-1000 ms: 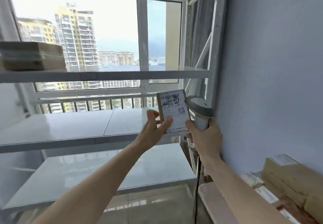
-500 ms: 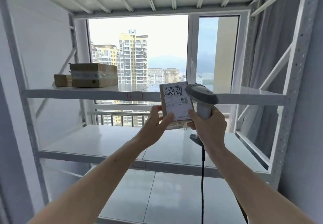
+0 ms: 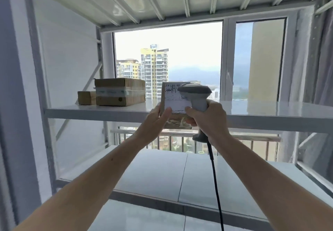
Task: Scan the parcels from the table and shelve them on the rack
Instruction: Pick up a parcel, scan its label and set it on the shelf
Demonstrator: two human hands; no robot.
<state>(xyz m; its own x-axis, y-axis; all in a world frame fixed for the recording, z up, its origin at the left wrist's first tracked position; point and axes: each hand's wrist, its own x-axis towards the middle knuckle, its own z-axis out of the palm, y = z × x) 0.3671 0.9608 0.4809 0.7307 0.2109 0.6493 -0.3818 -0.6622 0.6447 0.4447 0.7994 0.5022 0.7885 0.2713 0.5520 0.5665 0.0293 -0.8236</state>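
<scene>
My left hand [image 3: 156, 119] grips a small cardboard parcel [image 3: 173, 103] by its left edge, white label facing me. The parcel is upright at the front lip of the rack's upper shelf [image 3: 108, 112]. My right hand [image 3: 210, 118] is wrapped around the handle of a grey barcode scanner [image 3: 195, 94], and its thumb and fingertips touch the parcel's right side. The scanner head covers the label's upper right. Its black cable [image 3: 215, 176] hangs down.
Two brown parcels sit at the shelf's left end: a large taped one [image 3: 119, 94] and a small one [image 3: 86, 97]. A lower shelf [image 3: 162, 175] lies below my arms. White rack posts [image 3: 38, 86] stand left, a window behind, a curtain [image 3: 313, 68] right.
My view has swung left and up from the table's parcels to the rack. Both hands have lifted the parcel and scanner up to the upper shelf's front edge.
</scene>
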